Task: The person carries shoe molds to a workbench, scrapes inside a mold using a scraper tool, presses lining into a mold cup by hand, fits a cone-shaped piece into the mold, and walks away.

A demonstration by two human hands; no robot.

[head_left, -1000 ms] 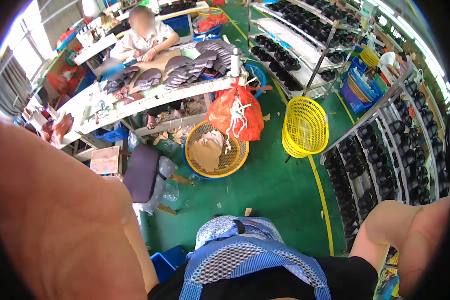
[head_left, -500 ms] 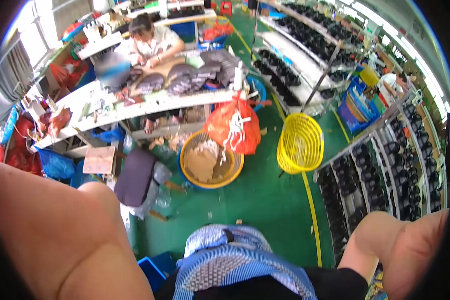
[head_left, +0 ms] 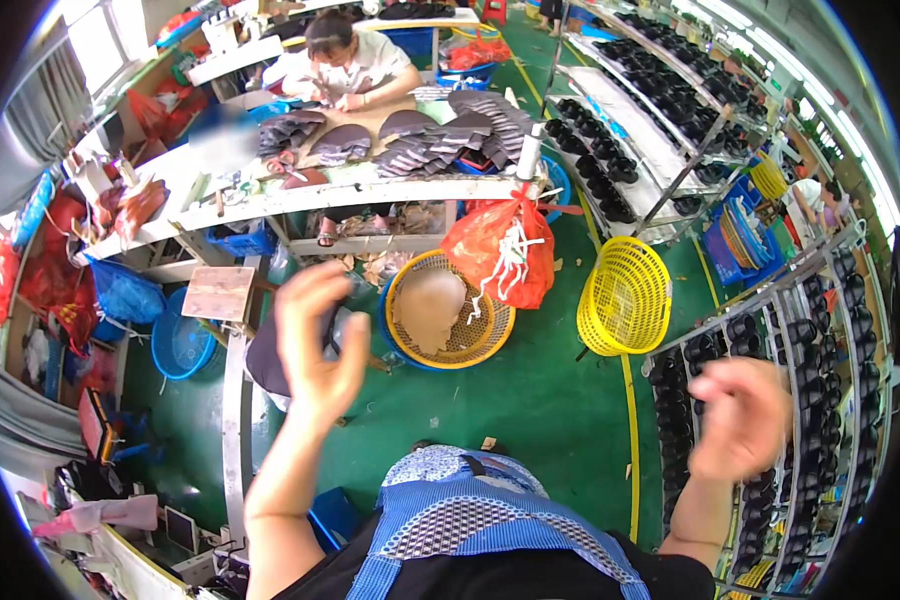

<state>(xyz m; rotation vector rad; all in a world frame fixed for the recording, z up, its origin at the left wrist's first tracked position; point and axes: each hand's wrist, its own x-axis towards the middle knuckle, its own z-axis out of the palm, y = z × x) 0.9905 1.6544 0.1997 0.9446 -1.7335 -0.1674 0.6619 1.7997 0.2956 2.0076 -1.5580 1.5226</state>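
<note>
My left hand (head_left: 315,345) is raised in front of a dark-cushioned stool (head_left: 278,350). Its thumb stands apart from the fingers and nothing is in it. On the other side, my right hand (head_left: 742,420) hangs in the air before a rack (head_left: 792,400) of black shoe-like pieces. The fingers there are loosely curled, with a gap inside the curl and no object visible. A blue patterned apron (head_left: 470,525) covers my front. Beyond my hands stand a round yellow basin (head_left: 502,335) with tan material (head_left: 428,305) inside and a tall yellow basket (head_left: 625,300).
A co-worker (head_left: 355,65) sits at a white worktable (head_left: 370,190) bearing stacked dark curved pieces (head_left: 440,140). A red bag (head_left: 510,255) hangs from its corner. Nearby are a wooden stool (head_left: 218,292), a blue tub (head_left: 182,335) and a shelf rack (head_left: 630,115) at the back right.
Both hands have come down and away from the camera, so they now show in full where only forearms and a wrist filled the lower corners. The view has shifted slightly.
</note>
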